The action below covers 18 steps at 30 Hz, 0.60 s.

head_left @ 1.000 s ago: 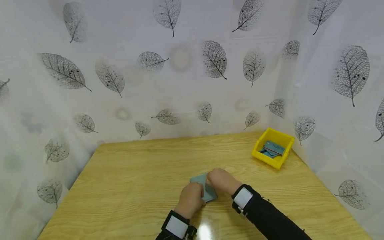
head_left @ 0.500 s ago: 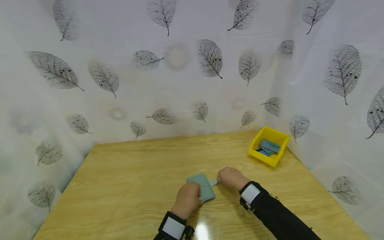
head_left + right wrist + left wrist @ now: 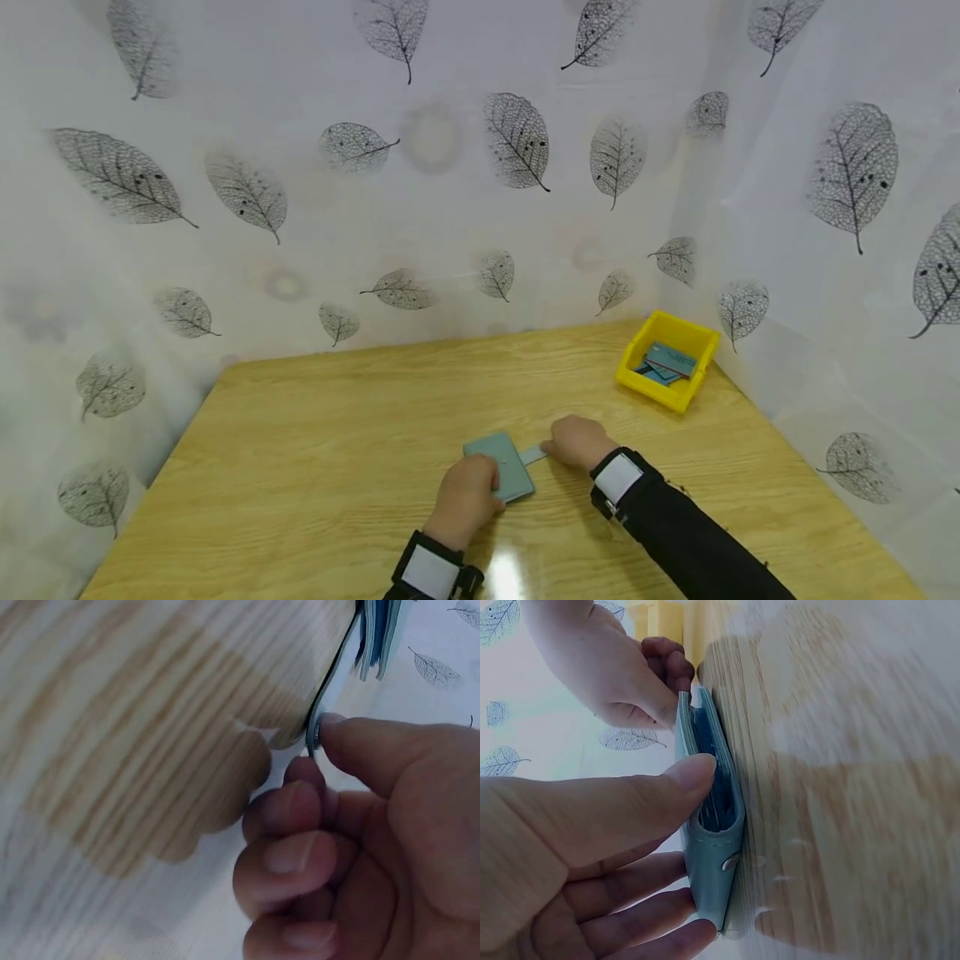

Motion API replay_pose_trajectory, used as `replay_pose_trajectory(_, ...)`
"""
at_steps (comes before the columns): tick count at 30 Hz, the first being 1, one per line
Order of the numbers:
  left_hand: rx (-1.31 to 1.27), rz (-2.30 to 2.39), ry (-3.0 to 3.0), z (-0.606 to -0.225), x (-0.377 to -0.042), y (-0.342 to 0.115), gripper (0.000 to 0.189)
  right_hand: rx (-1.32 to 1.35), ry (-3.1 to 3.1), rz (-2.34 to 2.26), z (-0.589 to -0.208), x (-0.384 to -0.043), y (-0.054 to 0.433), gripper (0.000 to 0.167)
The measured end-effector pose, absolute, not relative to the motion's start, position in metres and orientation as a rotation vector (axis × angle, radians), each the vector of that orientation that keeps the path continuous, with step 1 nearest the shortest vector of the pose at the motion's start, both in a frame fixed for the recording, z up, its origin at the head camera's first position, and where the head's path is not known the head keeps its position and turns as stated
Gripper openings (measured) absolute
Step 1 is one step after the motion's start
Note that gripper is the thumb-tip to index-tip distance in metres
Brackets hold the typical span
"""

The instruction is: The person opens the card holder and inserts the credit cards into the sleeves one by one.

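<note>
A pale green wallet [image 3: 513,473] lies low over the table in the head view, with its strap [image 3: 533,455] sticking out to the right. My left hand [image 3: 465,497] grips the wallet's left side. In the left wrist view, the left thumb lies on the edge of the wallet [image 3: 711,874] and the other fingers are along its outer face. A metal snap [image 3: 730,862] shows near the fold, and dark blue layers sit inside. My right hand [image 3: 577,442] pinches the strap's free end between thumb and forefinger, its other fingers curled in the right wrist view.
A yellow bin [image 3: 651,390] stands at the table's back right corner, with several blue-green cards [image 3: 671,359] in it. The wooden table [image 3: 337,433] meets a white leaf-print curtain [image 3: 450,217] at the back and sides.
My right hand has moved from on top of the wallet to its right, drawing the strap out straight. The left hand keeps its grip. Over the last half second little has moved.
</note>
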State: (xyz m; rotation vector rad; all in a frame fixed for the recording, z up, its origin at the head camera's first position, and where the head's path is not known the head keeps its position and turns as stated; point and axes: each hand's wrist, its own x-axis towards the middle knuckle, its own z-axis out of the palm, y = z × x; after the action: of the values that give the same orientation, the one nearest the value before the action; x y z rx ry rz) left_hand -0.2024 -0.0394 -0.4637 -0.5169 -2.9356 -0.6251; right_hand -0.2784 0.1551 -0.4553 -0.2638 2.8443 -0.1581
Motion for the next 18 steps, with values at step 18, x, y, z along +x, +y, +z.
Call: replay_pose_trajectory(18,-0.571,-0.461,-2.987,-0.46,-0.207,-0.035,0.035,-0.304,2.973,-0.393,-0.454,-0.276,0.164,0.042)
